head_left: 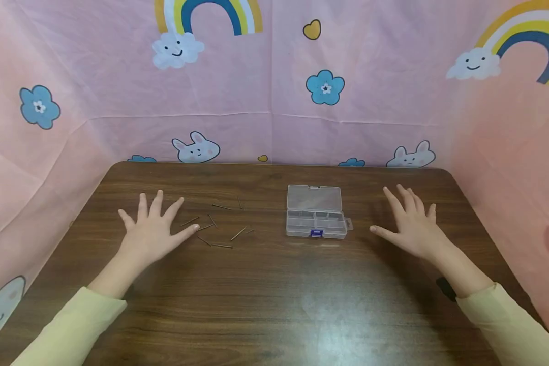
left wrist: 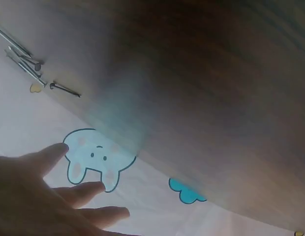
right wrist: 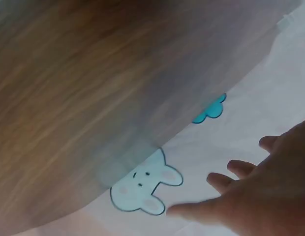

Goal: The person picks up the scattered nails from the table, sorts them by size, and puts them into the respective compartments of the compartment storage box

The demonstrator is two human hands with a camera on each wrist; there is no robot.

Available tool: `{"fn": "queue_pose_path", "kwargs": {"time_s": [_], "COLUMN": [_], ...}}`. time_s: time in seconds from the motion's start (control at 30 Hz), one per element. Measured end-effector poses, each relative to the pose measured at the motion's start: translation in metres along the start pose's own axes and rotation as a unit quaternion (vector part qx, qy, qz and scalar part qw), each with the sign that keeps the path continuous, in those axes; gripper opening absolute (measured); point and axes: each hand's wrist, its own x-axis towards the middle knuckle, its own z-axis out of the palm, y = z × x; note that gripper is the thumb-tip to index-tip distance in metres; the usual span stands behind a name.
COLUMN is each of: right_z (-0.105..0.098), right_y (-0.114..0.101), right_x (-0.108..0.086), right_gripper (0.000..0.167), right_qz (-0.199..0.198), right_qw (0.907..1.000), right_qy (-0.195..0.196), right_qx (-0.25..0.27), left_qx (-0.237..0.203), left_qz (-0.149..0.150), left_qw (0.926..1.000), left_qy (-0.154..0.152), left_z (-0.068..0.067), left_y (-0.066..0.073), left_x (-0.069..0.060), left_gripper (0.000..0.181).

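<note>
Several nails (head_left: 239, 233) lie scattered on the table, left of the middle; some show in the left wrist view as loose nails (left wrist: 24, 64) with flat heads. A clear plastic compartment box (head_left: 316, 223) stands to their right, its lid (head_left: 314, 198) raised at the back and a blue latch (head_left: 316, 233) on its front. My left hand (head_left: 151, 234) is spread with straight fingers, its thumb nearest the nails, holding nothing. To the right of the box my right hand (head_left: 414, 229) is likewise spread and holds nothing.
The brown wooden table (head_left: 238, 305) has rounded far corners. Behind and at both sides hangs a pink cloth (head_left: 238, 91) printed with rainbows, rabbits and flowers. A small dark object (head_left: 446, 288) lies partly hidden beside the right wrist.
</note>
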Motion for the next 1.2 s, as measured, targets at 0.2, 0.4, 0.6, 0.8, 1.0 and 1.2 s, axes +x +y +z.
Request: {"fn": "queue_pose_path", "kwargs": {"time_s": [0.2,0.4,0.6,0.8,1.0,1.2], "right_z": [-0.004,-0.005,0.003,0.015,0.024,0.029], "right_y": [-0.013,-0.024,-0.027,-0.031,-0.036,-0.035], "right_x": [0.004,0.007,0.011,0.017,0.023,0.029], "right_gripper": [0.093,0.081,0.070,0.061,0.058,0.056], "right_qz": [-0.028,-0.045,-0.061,-0.067,-0.054,-0.039], "right_qw": [0.9936,0.9816,0.9683,0.9491,0.9339,0.9169], "right_qy": [-0.026,-0.036,-0.025,-0.022,-0.047,-0.085], "right_qx": [0.107,0.182,0.241,0.307,0.350,0.388], "left_qx": [-0.034,-0.121,-0.200,-0.249,-0.270,-0.276], "left_qz": [0.006,0.010,-0.003,-0.022,-0.016,0.001], "left_qw": [0.9990,0.9925,0.9797,0.9673,0.9610,0.9595], "left_qy": [0.029,0.015,-0.011,-0.043,-0.058,-0.057], "left_z": [0.002,0.004,0.001,0.000,0.004,0.007], "left_y": [-0.003,-0.007,-0.009,-0.011,-0.013,-0.016], "left_x": [0.005,0.016,0.022,0.023,0.025,0.028], "left_gripper": [0.086,0.074,0.063,0.057,0.050,0.045]}}
